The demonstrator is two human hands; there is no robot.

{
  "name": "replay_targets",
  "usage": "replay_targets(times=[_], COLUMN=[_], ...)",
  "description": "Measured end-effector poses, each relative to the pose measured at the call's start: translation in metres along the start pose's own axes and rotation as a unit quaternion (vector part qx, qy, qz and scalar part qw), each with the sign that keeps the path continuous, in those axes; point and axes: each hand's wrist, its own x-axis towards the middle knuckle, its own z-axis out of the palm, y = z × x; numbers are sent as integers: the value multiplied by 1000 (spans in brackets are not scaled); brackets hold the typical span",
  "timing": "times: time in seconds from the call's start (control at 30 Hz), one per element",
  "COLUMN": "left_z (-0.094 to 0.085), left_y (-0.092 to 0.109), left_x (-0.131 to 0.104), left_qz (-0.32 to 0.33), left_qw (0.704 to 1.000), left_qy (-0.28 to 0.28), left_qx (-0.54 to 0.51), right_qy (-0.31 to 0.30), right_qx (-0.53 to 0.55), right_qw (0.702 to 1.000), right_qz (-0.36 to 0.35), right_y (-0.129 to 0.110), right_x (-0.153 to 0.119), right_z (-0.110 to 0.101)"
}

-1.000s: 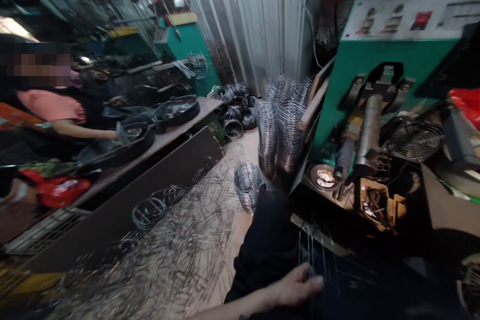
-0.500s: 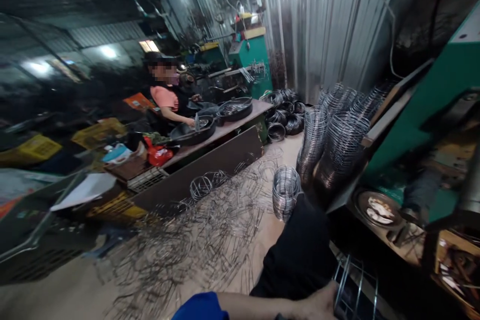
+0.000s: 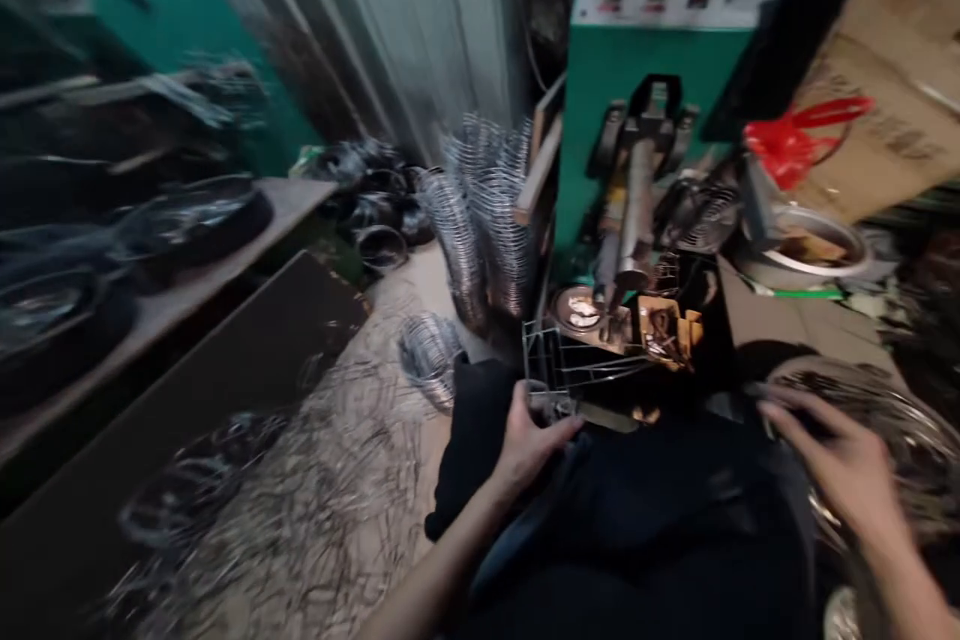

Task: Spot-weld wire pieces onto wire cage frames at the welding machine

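Note:
My left hand (image 3: 534,440) is closed on a wire frame (image 3: 551,360) of thin shiny rods, held in front of my dark-clothed lap. Part of the frame is hidden behind the fingers. To the right, my right hand (image 3: 840,460) has its thumb and forefinger stretched out and apart, with nothing plainly visible between them. It is beside and partly over a round tray (image 3: 930,420) of loose metal wire pieces. Just ahead of the frame stands a green machine (image 3: 637,55) with a metal cylindrical arm (image 3: 637,210).
Tall stacks of wire rings (image 3: 491,230) lean near the machine, with a shorter wire stack (image 3: 429,358) on the floor. Loose bent wires (image 3: 330,480) litter the floor at left. A bench (image 3: 300,200) carries black basins. A metal bowl (image 3: 847,240) and red bag (image 3: 784,150) are at right.
My view has swung right and down to the machine. My left hand still holds the wire frame, and my right hand has come into view. The co-worker is out of view.

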Motion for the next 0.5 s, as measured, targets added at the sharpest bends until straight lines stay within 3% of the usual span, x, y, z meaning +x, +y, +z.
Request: replay_targets(times=[0.1,0.23,0.4,0.5], left_z=[3,3,3,4], left_y=[5,2,-6,-7], left_x=[8,7,14,21], left_qz=[20,31,26,12], left_qw=[999,997,997,998], left_qy=[10,17,3,0], left_qx=[25,74,76,62], right_qy=[-88,-118,-165,-158], right_qx=[12,-20,-88,-116], right_qw=[991,962,948,945], right_qz=[-105,-245,-256,-261], right_y=[-12,-38,-30,-19], right_x=[25,53,60,59], right_z=[39,87,108,113])
